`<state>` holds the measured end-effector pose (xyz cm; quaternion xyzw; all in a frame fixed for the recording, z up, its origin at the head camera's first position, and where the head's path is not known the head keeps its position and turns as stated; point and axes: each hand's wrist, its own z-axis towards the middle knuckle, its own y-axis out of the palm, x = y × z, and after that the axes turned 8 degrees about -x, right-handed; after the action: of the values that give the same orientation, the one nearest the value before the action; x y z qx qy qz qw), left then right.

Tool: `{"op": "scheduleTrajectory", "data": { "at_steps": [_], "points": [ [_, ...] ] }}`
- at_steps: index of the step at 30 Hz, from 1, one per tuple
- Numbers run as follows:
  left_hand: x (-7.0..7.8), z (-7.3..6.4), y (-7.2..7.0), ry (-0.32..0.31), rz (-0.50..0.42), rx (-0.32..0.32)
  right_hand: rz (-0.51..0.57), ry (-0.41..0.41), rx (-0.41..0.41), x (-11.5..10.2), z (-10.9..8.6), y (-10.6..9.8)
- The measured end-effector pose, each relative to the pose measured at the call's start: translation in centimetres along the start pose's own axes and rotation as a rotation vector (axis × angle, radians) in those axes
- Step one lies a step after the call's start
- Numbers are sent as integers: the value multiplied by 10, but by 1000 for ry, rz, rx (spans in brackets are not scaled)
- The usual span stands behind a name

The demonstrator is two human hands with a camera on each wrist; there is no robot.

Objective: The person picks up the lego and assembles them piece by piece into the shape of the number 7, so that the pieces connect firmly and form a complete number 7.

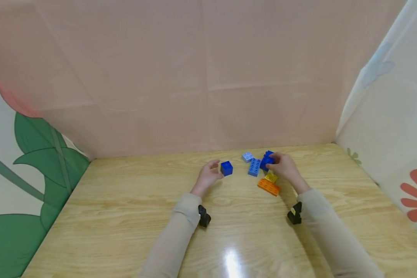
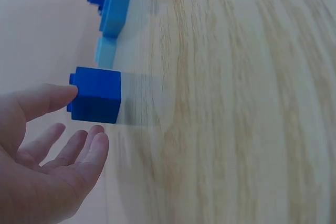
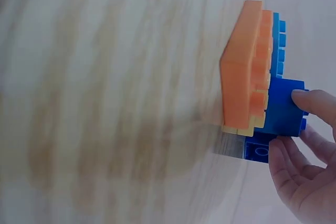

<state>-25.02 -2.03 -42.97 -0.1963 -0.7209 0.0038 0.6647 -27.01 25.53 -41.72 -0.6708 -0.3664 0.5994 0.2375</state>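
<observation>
Beyond the orange brick [image 1: 268, 188], the right hand [image 1: 285, 168] pinches a dark blue brick [image 1: 265, 162]; to the orange brick's left, the left hand [image 1: 207, 178] spreads its fingers beside a blue cube [image 1: 226, 168]. Both pieces look light, stiff, best held by opposite walls.

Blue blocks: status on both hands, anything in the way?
Left hand by lone dark blue block, contact unclear. Right hand pinches another dark blue block. Yellow block, orange block close by, may crowd right hand.
</observation>
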Motion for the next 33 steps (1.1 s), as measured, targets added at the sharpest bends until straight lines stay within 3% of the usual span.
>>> {"op": "scheduleTrajectory", "data": {
  "at_steps": [18, 24, 33],
  "points": [
    [-9, 7, 17, 74, 102, 49, 63, 20, 67, -11, -8, -4],
    [-9, 4, 14, 64, 120, -7, 134, -5, 110, -20, -11, -1],
    [-4, -4, 2, -14, 80, -136, 254, -55, 65, -45, -13, 12]
  ]
}}
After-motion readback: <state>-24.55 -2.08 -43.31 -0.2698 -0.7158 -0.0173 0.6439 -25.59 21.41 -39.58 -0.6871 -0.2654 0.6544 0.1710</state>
